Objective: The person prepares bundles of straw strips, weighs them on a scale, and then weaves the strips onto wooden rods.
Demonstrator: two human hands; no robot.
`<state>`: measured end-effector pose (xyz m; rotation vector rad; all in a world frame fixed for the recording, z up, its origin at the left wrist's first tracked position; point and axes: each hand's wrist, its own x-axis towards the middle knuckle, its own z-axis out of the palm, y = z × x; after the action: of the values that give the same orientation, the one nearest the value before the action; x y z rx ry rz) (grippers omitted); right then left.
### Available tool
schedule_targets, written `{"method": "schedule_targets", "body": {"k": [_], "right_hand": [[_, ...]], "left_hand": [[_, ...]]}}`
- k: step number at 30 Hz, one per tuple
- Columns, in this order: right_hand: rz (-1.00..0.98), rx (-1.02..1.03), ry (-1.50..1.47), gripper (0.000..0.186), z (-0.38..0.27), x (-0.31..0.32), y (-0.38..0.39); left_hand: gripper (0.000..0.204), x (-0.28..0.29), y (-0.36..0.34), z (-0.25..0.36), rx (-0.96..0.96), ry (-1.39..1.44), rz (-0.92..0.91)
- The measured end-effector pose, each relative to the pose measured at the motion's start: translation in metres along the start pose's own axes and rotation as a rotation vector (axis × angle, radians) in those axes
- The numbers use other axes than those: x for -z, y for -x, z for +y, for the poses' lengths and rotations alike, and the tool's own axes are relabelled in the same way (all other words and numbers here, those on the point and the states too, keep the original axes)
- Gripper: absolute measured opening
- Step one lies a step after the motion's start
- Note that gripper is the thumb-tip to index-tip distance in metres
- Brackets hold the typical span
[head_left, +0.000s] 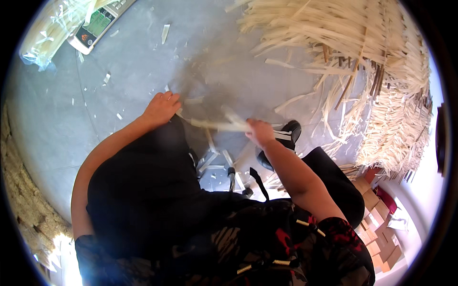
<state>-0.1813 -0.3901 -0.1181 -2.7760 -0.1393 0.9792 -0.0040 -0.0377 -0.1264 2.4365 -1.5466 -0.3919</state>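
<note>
A pale, flat straw-coloured strip (214,126) stretches between my two hands, above the floor and in front of my knees. My left hand (162,108) is closed, fingers curled down at the strip's left end, beside my left knee. At the right end, my right hand (261,132) grips the strip in a closed fist. Another short pale piece near the right hand is smeared by motion. Loose strip offcuts (208,162) lie on the floor below, between my legs.
Large piles of pale strips (305,28) and thatch-like bundles (393,138) fill the right side. A digital scale (98,24) stands at the upper left, beside a clear bag of strips (47,33). Cardboard boxes (381,233) sit at the lower right. Scraps dot the grey floor (138,62).
</note>
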Motion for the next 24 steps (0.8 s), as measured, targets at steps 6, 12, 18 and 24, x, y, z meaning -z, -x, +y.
{"method": "schedule_targets", "body": {"k": [6,12,18,24], "right_hand": [[0.234,-0.100,-0.518,0.027,-0.011,0.114,-0.056],[0.044,-0.116,-1.194,0.037,-0.104,0.182,-0.102],[0.365,0.163,-0.583,0.056,-0.182,0.205,-0.114],[-0.003,0.220,-0.588,0.051,-0.174,0.279,-0.117]], "left_hand": [[0.022,0.010,-0.009,-0.001,0.381,0.426,-0.144],[0.040,0.103,-0.075,0.039,0.615,1.984,0.181],[0.053,0.131,-0.080,0.015,0.660,2.085,0.597],[0.026,0.141,-0.062,-0.012,0.659,2.096,0.861]]}}
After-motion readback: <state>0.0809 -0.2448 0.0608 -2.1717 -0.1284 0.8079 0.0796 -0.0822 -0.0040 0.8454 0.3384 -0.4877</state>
